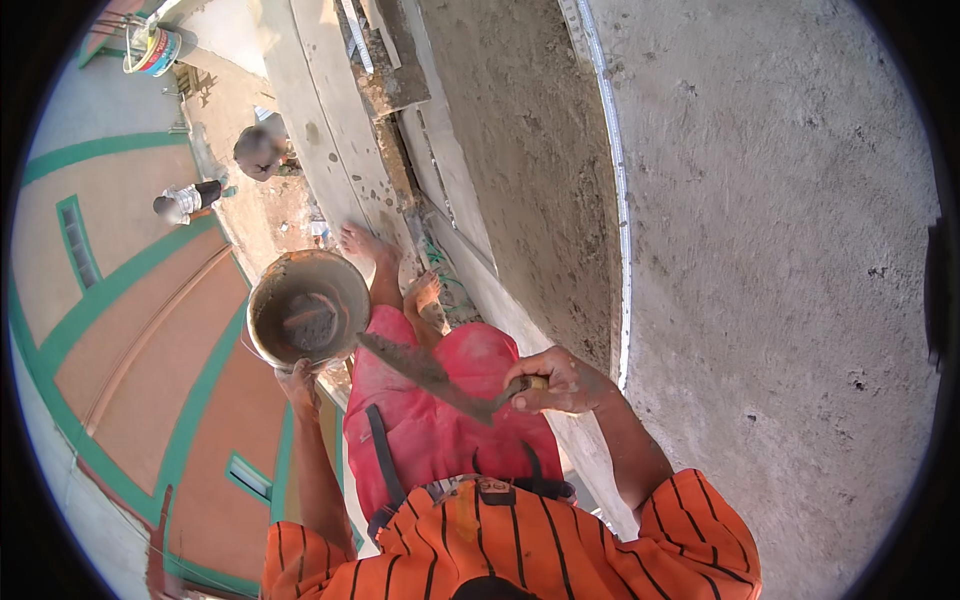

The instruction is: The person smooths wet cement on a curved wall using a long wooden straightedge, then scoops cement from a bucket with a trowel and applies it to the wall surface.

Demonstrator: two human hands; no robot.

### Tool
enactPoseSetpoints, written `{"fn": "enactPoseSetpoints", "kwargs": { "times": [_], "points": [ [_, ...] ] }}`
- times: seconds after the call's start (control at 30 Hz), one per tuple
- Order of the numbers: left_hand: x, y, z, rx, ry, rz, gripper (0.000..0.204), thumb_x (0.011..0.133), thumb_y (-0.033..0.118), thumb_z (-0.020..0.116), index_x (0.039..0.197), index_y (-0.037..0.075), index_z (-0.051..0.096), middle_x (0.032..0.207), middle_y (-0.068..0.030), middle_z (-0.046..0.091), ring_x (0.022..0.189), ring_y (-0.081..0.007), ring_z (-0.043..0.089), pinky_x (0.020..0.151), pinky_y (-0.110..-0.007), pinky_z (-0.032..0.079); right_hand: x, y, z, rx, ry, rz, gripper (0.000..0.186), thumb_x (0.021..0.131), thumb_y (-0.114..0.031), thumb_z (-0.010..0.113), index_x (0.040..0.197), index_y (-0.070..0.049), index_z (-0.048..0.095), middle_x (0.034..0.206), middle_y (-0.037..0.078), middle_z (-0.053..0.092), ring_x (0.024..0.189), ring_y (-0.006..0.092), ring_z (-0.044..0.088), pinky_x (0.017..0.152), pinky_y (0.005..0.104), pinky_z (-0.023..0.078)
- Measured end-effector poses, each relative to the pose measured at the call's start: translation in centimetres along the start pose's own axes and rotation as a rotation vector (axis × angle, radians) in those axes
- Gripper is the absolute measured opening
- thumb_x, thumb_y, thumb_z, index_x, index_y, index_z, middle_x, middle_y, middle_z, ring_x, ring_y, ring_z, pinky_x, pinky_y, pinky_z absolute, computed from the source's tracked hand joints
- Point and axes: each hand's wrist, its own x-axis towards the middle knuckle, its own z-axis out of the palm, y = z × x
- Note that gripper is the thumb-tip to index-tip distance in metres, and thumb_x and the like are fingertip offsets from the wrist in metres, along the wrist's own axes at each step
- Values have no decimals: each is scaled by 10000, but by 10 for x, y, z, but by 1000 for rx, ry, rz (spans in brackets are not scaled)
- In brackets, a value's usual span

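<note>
My left hand [298, 382] grips the near rim of a round, mortar-stained bucket [262, 312], which is tilted so its inside faces me. Some grey mortar [309, 322] lies at the bottom. Closed around a wooden handle, my right hand [568, 382] holds a trowel [425, 372] in front of my red trousers. Its long blade is coated with mortar and points left, the tip close to the bucket's right side. The trowel and the bucket look slightly apart.
On my right rises a plastered wall [760, 200], with a darker, rough strip [540, 170] beside a pale straight edging [612, 150]. My bare feet stand by narrow planks [335, 130]. Far below on the left are two people [262, 150] and a painted building [130, 350].
</note>
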Motion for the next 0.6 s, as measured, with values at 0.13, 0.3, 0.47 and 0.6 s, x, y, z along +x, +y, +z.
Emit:
{"fn": "enactPoseSetpoints", "kwargs": {
  "times": [0.13,0.3,0.47,0.6],
  "points": [
    [-47,45,67,131,67,8,346,841,-23,532,1173,49,466,963,-62,566,846,-184,605,836,-432,558,-50,47,-34,-336,1086,-4,422,920,-387,588,1049,15,606,612,48,580,544,134,515,539,292,442],
    [-37,39,71,120,8,12,482,783,-85,484,1256,-24,414,1035,-106,560,843,-219,618,802,-426,591,28,85,-60,-540,1096,17,379,910,-330,604,1057,19,598,692,131,612,614,208,584,591,338,459],
    [-56,51,77,171,-43,37,478,784,-88,458,1255,-28,406,1080,-129,545,937,-251,617,790,-401,594,123,96,-120,-695,1204,-156,503,931,-436,544,1120,29,569,650,115,597,589,228,594,583,375,468],
    [-60,52,84,215,14,50,472,788,-80,459,1254,-27,405,1088,-128,547,945,-247,614,791,-393,593,82,102,-99,-654,1252,-48,450,938,-386,556,1110,30,568,688,127,618,610,233,605,592,368,476]
  ]
}}
